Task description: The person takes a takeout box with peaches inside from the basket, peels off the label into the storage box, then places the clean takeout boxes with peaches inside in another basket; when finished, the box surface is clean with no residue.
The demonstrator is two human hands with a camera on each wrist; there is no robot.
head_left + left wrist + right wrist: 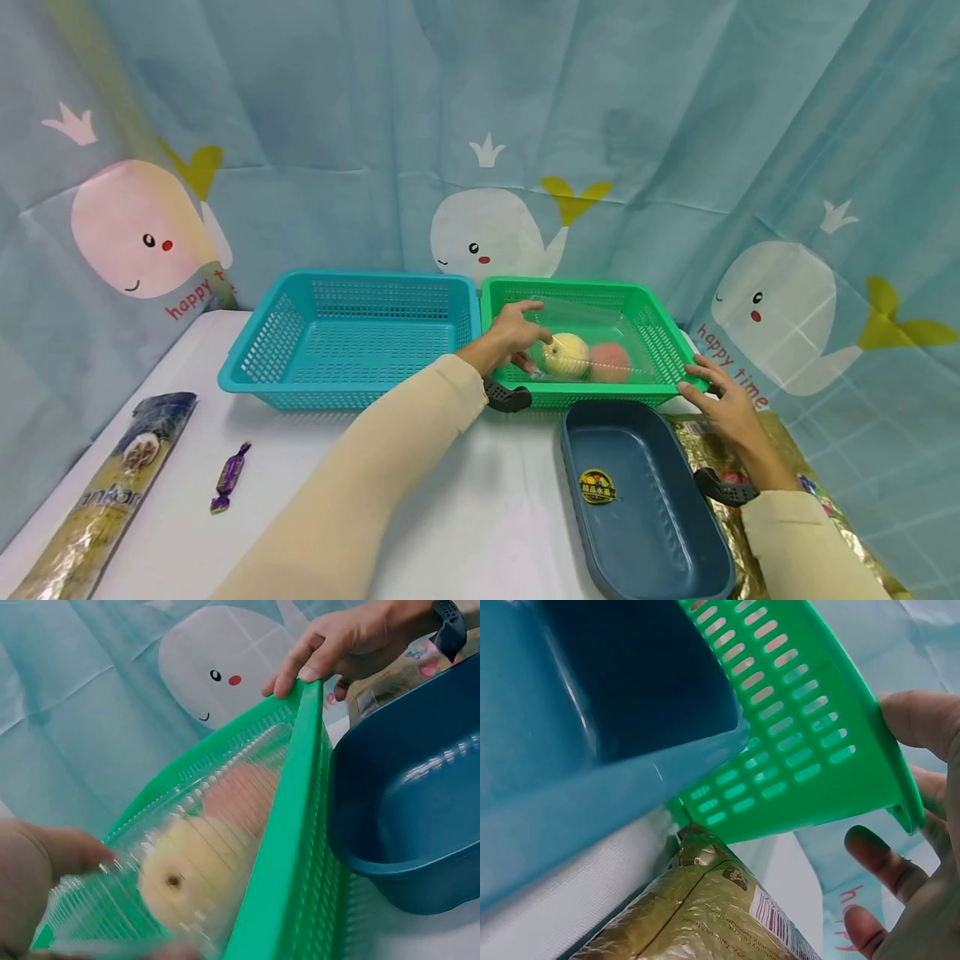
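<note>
My left hand (513, 333) grips the left end of a clear plastic box (232, 761), thumb on one side and blurred fingers on the other. Inside the box are a yellow round fruit (566, 356) with a dark dimple and a pinkish round one (610, 363). The box lies slightly tilted inside a green slotted basket (491, 292). At the basket's right front corner, my right hand (723, 408) holds the rim between thumb and fingers; some of its fingers are spread free below the rim in the right wrist view.
A turquoise basket (348, 392) stands left of the green one. In front is a dark blue tub (645, 508), beside a gold packet (705, 907). A long gold packet (112, 492) and a purple wrapped candy (230, 477) lie at left. A whale-print curtain (337, 125) hangs behind.
</note>
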